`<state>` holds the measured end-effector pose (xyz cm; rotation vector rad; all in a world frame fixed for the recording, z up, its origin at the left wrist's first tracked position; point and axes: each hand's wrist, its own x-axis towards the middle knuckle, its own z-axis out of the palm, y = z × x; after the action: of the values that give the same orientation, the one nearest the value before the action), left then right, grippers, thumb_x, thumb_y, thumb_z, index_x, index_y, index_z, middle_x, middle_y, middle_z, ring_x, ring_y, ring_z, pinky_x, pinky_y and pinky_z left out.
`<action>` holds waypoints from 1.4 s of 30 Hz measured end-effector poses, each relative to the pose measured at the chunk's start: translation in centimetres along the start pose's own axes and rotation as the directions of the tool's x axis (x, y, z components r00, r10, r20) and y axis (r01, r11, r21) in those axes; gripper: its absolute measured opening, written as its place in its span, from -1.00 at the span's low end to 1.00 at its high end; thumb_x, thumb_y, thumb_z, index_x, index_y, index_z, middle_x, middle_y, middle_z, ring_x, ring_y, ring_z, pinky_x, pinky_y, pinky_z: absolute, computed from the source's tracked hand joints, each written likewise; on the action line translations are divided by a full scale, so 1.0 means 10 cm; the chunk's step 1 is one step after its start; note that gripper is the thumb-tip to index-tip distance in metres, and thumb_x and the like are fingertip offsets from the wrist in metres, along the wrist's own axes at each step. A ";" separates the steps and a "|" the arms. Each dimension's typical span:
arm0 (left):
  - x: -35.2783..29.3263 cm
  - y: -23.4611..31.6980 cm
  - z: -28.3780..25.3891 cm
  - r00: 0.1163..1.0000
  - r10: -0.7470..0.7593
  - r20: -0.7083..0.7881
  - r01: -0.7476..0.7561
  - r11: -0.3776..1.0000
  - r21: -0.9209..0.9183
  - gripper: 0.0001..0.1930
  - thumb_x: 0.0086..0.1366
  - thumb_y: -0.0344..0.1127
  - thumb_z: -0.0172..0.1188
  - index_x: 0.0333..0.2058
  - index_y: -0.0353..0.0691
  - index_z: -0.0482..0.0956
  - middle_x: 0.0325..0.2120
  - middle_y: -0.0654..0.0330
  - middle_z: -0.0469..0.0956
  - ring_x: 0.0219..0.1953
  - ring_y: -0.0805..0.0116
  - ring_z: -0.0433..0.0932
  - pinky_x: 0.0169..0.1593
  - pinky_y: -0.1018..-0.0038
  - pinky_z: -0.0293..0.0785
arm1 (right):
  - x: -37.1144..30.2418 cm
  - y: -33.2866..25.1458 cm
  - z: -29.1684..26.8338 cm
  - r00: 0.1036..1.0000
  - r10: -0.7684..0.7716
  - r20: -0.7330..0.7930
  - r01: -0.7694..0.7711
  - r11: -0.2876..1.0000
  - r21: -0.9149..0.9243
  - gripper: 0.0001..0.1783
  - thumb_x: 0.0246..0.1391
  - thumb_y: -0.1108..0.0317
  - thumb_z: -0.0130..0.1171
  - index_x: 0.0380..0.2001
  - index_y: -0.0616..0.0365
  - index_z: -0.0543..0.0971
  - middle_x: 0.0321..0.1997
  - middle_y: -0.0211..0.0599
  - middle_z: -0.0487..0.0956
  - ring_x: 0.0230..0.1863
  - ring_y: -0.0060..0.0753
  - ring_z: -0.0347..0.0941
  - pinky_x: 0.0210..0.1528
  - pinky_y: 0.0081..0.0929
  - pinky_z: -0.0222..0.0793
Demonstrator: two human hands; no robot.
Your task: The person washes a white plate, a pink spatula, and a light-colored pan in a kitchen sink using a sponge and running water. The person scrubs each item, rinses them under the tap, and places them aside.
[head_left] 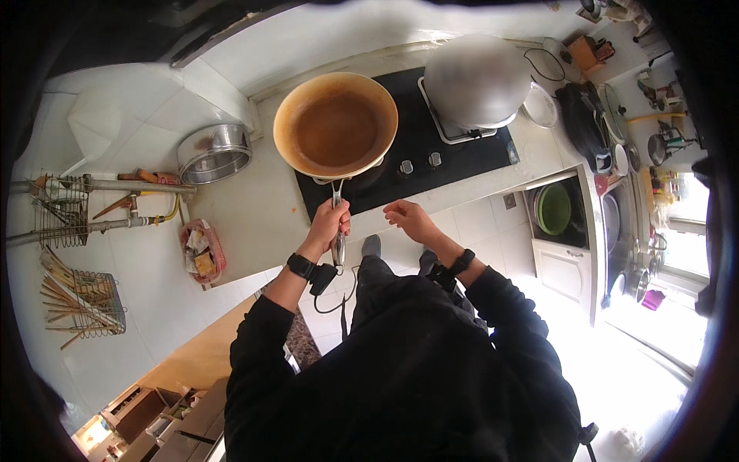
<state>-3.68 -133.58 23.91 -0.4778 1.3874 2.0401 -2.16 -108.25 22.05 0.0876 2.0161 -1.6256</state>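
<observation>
Clearly, left hand (329, 225) grips pan handle (339, 248).

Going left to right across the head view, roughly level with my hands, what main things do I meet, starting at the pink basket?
Pink basket → left hand, gripping the handle of the frying pan → right hand, empty → green bowl.

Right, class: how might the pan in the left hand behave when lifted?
The pan is probably stiff, its rim evenly round. It may tip forward, since its bulk lies beyond the left hand. The shiny handle looks smooth, so could slip.
</observation>
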 end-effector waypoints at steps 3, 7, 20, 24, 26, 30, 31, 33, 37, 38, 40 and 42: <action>-0.24 0.05 0.09 0.999 0.050 0.017 -0.051 0.995 0.082 -0.78 0.48 -0.15 0.07 -0.30 -0.13 0.33 -0.61 0.34 0.34 -0.65 0.52 0.36 -0.51 0.48 0.42 | -0.15 -0.02 -0.02 0.999 0.019 -0.043 -0.016 0.998 0.052 -0.73 0.30 0.29 0.12 -0.08 0.25 0.58 -0.22 -0.38 0.63 -0.20 -0.54 0.54 -0.13 -0.53 0.46; -0.61 -0.11 0.34 0.996 0.082 0.045 -0.086 0.992 0.097 -0.84 0.50 -0.19 0.03 -0.23 -0.11 0.32 -0.57 0.34 0.35 -0.63 0.52 0.36 -0.50 0.48 0.42 | -0.38 -0.10 0.03 1.000 -0.011 -0.011 0.013 0.986 0.168 -0.65 0.36 0.20 0.05 -0.01 0.25 0.57 -0.15 -0.35 0.63 -0.10 -0.51 0.53 -0.03 -0.50 0.43; -1.52 -1.10 2.15 0.948 0.025 0.316 -0.113 0.957 0.265 -0.91 0.53 -0.33 -0.15 -0.05 -0.09 0.24 -0.49 0.28 0.33 -0.56 0.43 0.41 -0.43 0.45 0.46 | -2.17 -0.15 -0.32 0.983 -0.040 0.177 -0.095 0.717 0.691 -0.60 0.35 0.12 0.09 -0.07 0.32 0.48 -0.20 -0.24 0.59 -0.37 -0.49 0.53 -0.40 -0.57 0.52; -1.56 -1.48 2.88 0.903 -0.082 0.422 -0.051 0.955 0.293 -0.81 0.52 -0.35 -0.17 0.06 -0.05 0.21 -0.48 0.26 0.34 -0.54 0.42 0.41 -0.42 0.44 0.45 | -2.89 0.22 -0.80 0.998 -0.020 0.052 -0.025 0.668 0.743 -0.61 0.40 0.14 -0.01 -0.09 0.34 0.41 -0.40 -0.20 0.54 -0.80 -0.44 0.43 -0.81 -0.53 0.46; -1.57 -1.67 3.31 0.878 -0.060 0.475 -0.045 0.977 0.206 -0.82 0.49 -0.41 -0.11 0.01 -0.17 0.21 -0.50 0.23 0.36 -0.58 0.41 0.45 -0.48 0.46 0.50 | -3.19 0.40 -1.10 1.000 0.005 -0.008 0.002 0.659 0.752 -0.61 0.41 0.13 -0.03 -0.08 0.34 0.41 -0.41 -0.21 0.53 -0.80 -0.44 0.43 -0.82 -0.52 0.45; -1.46 -1.94 4.07 0.829 -0.326 0.455 0.218 0.937 0.274 -0.86 0.52 -0.23 -0.06 -0.07 -0.12 0.33 -0.49 0.27 0.34 -0.53 0.41 0.44 -0.43 0.43 0.48 | -3.76 0.78 -1.75 0.996 -0.024 -0.082 0.081 0.578 0.812 -0.60 0.39 0.13 0.01 -0.13 0.34 0.45 -0.30 -0.18 0.59 -0.71 -0.52 0.40 -0.69 -0.56 0.42; -1.40 -1.98 4.23 0.790 -0.387 0.475 0.267 0.915 0.301 -0.84 0.53 -0.19 -0.06 -0.08 -0.10 0.36 -0.48 0.28 0.33 -0.51 0.41 0.43 -0.41 0.43 0.46 | -3.85 0.87 -1.89 0.991 0.007 -0.132 0.103 0.581 0.807 -0.61 0.39 0.12 0.00 -0.13 0.34 0.46 -0.26 -0.18 0.59 -0.67 -0.51 0.42 -0.65 -0.55 0.43; -1.22 -2.04 4.56 0.706 -0.488 0.514 0.342 0.869 0.356 -0.83 0.52 -0.16 -0.04 -0.19 -0.10 0.38 -0.50 0.31 0.33 -0.52 0.43 0.42 -0.43 0.46 0.46 | -3.97 1.05 -2.18 0.976 0.024 -0.216 0.165 0.566 0.808 -0.61 0.39 0.12 0.00 -0.12 0.32 0.47 -0.18 -0.18 0.60 -0.59 -0.49 0.46 -0.58 -0.52 0.46; -0.68 -2.18 5.32 0.568 -0.598 0.566 0.346 0.797 0.495 -0.80 0.51 -0.18 -0.02 -0.31 -0.10 0.34 -0.54 0.36 0.32 -0.59 0.51 0.39 -0.48 0.50 0.45 | -4.02 1.43 -2.86 0.910 0.114 -0.398 0.282 0.533 0.798 -0.62 0.40 0.09 0.00 -0.12 0.23 0.52 -0.01 -0.20 0.62 -0.35 -0.56 0.43 -0.32 -0.51 0.40; -0.53 -2.22 5.53 0.541 -0.608 0.581 0.326 0.788 0.522 -0.80 0.50 -0.19 -0.01 -0.32 -0.10 0.32 -0.54 0.35 0.32 -0.60 0.51 0.38 -0.48 0.49 0.45 | -4.04 1.54 -3.06 0.891 0.077 -0.447 0.346 0.522 0.780 -0.63 0.40 0.09 0.01 -0.12 0.23 0.51 -0.04 -0.21 0.62 -0.32 -0.54 0.45 -0.29 -0.49 0.41; -0.25 -2.31 5.98 0.508 -0.636 0.581 0.329 0.766 0.552 -0.87 0.49 -0.24 -0.01 -0.26 -0.11 0.32 -0.56 0.36 0.31 -0.61 0.52 0.37 -0.49 0.50 0.45 | -4.07 1.72 -3.50 0.855 0.122 -0.504 0.377 0.522 0.765 -0.64 0.40 0.09 0.02 -0.13 0.22 0.50 -0.11 -0.24 0.61 -0.27 -0.49 0.48 -0.24 -0.45 0.43; -0.01 -2.40 6.41 0.506 -0.668 0.545 0.330 0.734 0.594 -0.90 0.50 -0.25 -0.03 -0.23 -0.09 0.32 -0.57 0.38 0.29 -0.63 0.55 0.35 -0.49 0.51 0.44 | -4.15 1.96 -3.98 0.823 0.112 -0.557 0.343 0.685 0.643 -0.54 0.38 0.01 0.04 -0.18 0.28 0.55 -0.20 -0.25 0.63 -0.27 -0.48 0.48 -0.17 -0.43 0.43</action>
<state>15.30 -68.28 31.82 0.1439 0.9421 1.1391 25.88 -54.66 28.17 0.8354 1.5939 -2.6562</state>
